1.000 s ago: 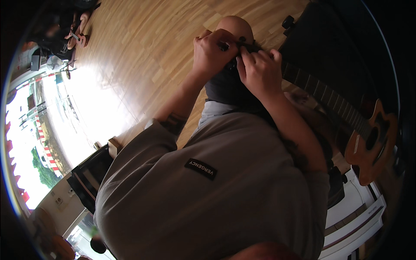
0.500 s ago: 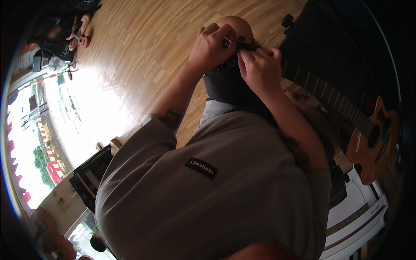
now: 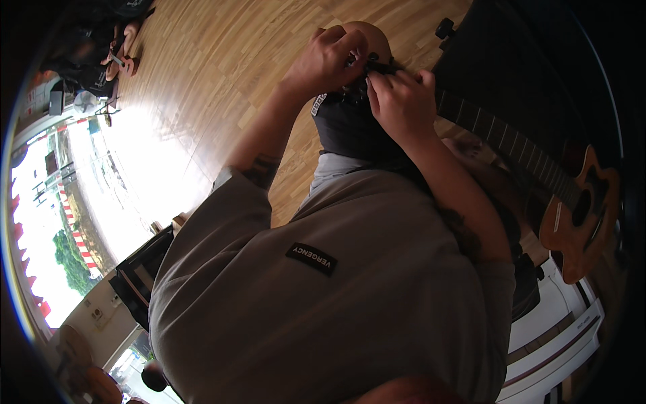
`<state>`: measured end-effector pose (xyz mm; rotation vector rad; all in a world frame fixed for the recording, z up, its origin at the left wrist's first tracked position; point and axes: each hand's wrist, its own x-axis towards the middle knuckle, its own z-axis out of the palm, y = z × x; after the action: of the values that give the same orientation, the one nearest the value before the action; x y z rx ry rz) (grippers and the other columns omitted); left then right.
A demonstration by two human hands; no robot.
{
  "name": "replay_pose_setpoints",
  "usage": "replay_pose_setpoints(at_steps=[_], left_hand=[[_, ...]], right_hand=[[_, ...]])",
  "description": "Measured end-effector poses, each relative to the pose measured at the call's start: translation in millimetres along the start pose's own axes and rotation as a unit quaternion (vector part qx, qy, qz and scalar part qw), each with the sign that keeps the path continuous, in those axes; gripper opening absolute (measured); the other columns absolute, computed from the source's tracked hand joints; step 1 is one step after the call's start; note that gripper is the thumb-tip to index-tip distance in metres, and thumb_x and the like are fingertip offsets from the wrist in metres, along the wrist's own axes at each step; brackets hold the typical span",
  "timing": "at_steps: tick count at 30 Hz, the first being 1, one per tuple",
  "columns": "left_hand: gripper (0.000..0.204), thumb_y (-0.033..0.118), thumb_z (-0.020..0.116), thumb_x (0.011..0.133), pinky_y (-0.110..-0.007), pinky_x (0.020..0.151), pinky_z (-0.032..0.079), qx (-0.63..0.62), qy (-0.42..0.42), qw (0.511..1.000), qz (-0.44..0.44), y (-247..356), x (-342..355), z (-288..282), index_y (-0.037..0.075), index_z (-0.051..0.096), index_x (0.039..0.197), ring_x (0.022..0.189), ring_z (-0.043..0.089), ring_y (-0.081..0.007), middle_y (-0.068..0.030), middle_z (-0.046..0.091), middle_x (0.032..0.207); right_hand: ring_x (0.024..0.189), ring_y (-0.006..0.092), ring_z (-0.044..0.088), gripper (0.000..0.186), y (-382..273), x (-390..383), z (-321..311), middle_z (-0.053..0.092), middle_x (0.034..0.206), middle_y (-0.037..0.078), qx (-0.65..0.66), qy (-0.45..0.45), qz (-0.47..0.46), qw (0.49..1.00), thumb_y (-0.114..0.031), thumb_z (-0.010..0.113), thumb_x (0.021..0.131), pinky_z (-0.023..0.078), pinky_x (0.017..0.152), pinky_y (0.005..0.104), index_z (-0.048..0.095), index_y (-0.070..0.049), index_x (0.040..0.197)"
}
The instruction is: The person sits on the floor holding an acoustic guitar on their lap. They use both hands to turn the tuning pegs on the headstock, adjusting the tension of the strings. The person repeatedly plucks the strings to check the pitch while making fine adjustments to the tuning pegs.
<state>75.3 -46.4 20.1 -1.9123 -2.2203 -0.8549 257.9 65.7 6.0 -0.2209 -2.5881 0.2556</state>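
Observation:
An acoustic guitar (image 3: 558, 232) slants away to my right, its dark fretted neck (image 3: 501, 138) running up to the dark headstock (image 3: 383, 69) over my bare knee (image 3: 367, 37). My left hand (image 3: 330, 64) has its fingers curled at the headstock's left side, around small dark parts too hidden to make out. Close beside it, my right hand (image 3: 404, 108) grips the headstock with bent fingertips. A small black-and-white patterned piece (image 3: 318, 104) shows below my left hand, against dark cloth.
Wooden floor (image 3: 229, 74) stretches left toward a bright glass front (image 3: 50, 222). A person (image 3: 94, 50) holding a small pinkish guitar sits at upper left. A black padded object (image 3: 511, 54) is at upper right, a white keyboard-like instrument (image 3: 552, 350) at lower right.
My left hand has shifted a little up and left, uncovering the patterned piece below it. My right hand has moved only slightly and stays at the headstock.

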Motion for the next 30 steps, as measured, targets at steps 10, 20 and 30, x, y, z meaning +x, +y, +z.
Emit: replay_pose_setpoints(at_steps=[10,20,30], left_hand=[[0.025,0.02,0.077,0.094,-0.047,0.092,0.056,-0.031,-0.11,0.992,0.054,-12.2,17.5,-12.3,0.01,0.069,0.115,0.099,0.074,-0.0321,-0.0122,0.075,0.107],[0.017,0.008,0.079,0.09,-0.043,0.081,0.057,-0.039,-0.087,0.989,0.118,-5.8,27.3,-17.4,0.007,0.067,0.101,0.086,0.069,-0.0296,-0.0081,0.068,0.089],[0.015,0.01,0.078,0.092,-0.044,0.082,0.057,-0.038,-0.103,0.988,0.108,-3.4,28.2,-21.2,0.008,0.068,0.103,0.086,0.069,-0.0306,-0.0092,0.067,0.086]], right_hand=[[0.074,0.0152,0.068,0.008,0.0,1.1,0.2,0.066,0.069,-0.003,-0.007,0.0,0.003,1.0,-0.025,0.073,0.098,0.043,0.087,0.0424,0.076,-0.018,0.099],[0.075,0.0145,0.068,0.009,0.9,0.4,1.6,0.067,0.07,-0.003,-0.014,-0.002,-0.003,1.0,-0.026,0.073,0.098,0.043,0.086,0.0413,0.076,-0.018,0.099],[0.075,0.0137,0.069,0.009,1.4,0.5,2.2,0.068,0.069,-0.004,-0.009,0.002,-0.003,1.0,-0.026,0.074,0.097,0.042,0.087,0.0403,0.077,-0.018,0.099]])
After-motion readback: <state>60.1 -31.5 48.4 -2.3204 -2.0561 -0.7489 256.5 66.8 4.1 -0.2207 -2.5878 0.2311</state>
